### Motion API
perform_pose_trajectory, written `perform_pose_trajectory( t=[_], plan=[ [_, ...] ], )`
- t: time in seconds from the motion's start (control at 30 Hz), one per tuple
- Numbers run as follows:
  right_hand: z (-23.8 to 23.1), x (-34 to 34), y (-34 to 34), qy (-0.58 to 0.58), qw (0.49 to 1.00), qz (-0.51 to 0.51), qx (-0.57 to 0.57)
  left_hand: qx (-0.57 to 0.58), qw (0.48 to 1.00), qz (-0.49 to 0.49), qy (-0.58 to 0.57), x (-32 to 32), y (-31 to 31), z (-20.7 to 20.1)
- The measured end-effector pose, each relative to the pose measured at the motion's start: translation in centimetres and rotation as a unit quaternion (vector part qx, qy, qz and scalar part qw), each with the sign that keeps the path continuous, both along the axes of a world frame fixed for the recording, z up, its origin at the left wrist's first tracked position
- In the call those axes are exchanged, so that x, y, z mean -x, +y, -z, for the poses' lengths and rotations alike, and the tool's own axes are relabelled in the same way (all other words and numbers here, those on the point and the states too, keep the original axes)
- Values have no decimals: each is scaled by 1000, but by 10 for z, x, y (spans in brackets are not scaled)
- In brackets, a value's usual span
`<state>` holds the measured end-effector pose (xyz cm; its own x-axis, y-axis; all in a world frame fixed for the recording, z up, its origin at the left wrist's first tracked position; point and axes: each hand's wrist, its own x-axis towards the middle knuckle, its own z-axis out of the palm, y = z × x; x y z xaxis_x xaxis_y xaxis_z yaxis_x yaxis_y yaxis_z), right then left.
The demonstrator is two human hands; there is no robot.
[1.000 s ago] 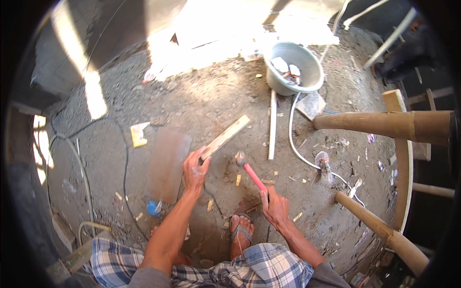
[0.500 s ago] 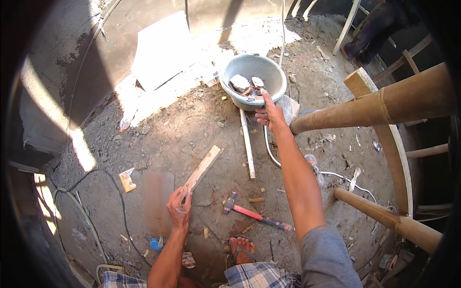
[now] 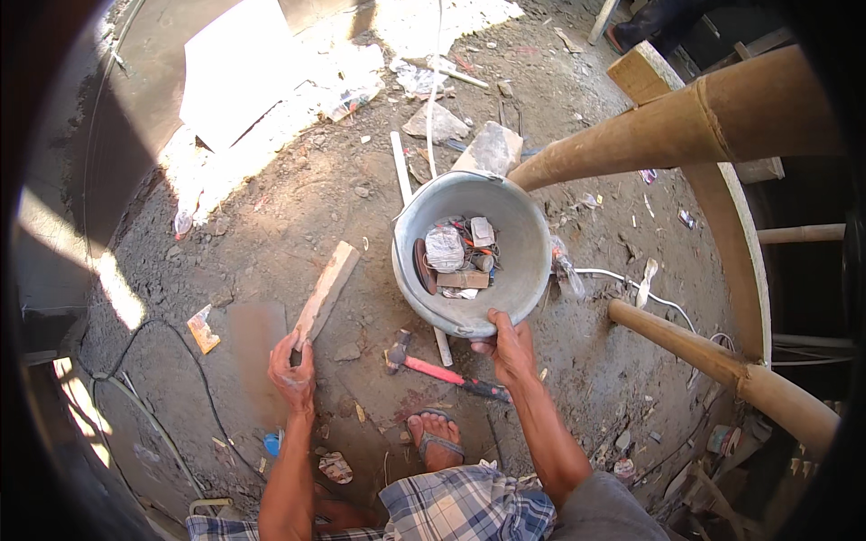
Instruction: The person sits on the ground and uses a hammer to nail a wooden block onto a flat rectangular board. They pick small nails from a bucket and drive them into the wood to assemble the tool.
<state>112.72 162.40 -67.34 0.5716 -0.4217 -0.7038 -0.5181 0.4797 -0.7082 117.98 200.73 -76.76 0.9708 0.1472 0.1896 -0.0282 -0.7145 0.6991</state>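
Note:
My left hand (image 3: 292, 374) grips the lower end of a short wooden strip (image 3: 327, 290), which slants up and to the right. With my right hand (image 3: 510, 347) I hold the near rim of a grey bucket (image 3: 532, 236), thumb over the edge and fingers underneath. Inside the bucket lie a white crumpled bundle (image 3: 444, 248), a smaller pale block (image 3: 483, 232), a brown piece (image 3: 463, 279) and some orange and dark cords. A hammer (image 3: 442, 371) with a red and black handle lies on the dirt between my hands, near my sandalled foot (image 3: 435, 439).
Thick bamboo poles (image 3: 631, 135) slant in from the right beside a curved board (image 3: 735, 243). A pale pipe (image 3: 400, 167) lies partly behind the bucket. Black cable (image 3: 194, 361) loops at left, a white sheet (image 3: 236, 68) leans at far left, and a person's legs (image 3: 654, 25) show far right.
My right hand has pulled the bucket nearer, off its place by the wall side, so it now covers part of the pipe. The view has shifted; the left hand still holds the wooden strip.

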Motion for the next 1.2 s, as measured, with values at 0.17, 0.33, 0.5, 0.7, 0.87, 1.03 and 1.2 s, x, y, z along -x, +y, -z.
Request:
perform_pose_trajectory(
  t=[0.17,0.33,0.5,0.7,0.87,1.03,1.2],
  plan=[
    [-51,52,-57,167,937,-307,18,21,997,-34,64,-6,-21,-12],
    [-97,-39,-48,-46,875,-402,266,-55,997,-37,29,-9,-4,-9],
    [-9,-137,-52,-82,741,-524,412,-61,996,-20,58,-13,-21,-8],
    [-21,-136,-44,-41,606,-668,429,-60,994,-20,89,-9,-7,-14],
    [-70,-86,-75,-7,564,-695,447,-42,995,-33,89,-10,-10,-9],
    [-86,-63,-77,86,544,-632,545,-47,994,-33,90,-17,-11,-4],
    [-51,-100,-54,-90,597,-496,624,-61,993,-29,95,-18,-10,-8]
  ],
)
